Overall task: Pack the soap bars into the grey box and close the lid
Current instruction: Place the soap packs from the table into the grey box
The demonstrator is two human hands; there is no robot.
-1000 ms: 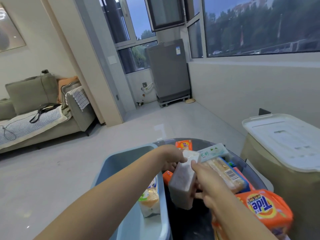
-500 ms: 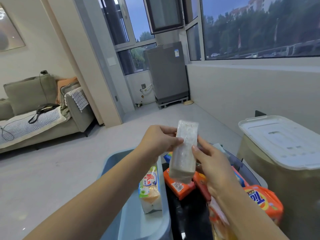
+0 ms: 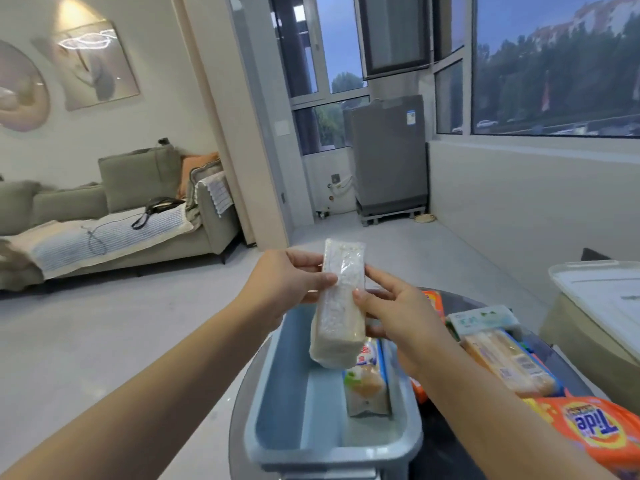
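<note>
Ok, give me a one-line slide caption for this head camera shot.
Both hands, left and right, hold a clear-wrapped pale soap bar upright over the open grey box, which already contains one packaged bar.

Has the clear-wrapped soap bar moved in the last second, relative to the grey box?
Yes. The clear-wrapped soap bar, held in both hands, has come left off the pile of packets and now hangs upright over the grey box, not yet inside.
</note>
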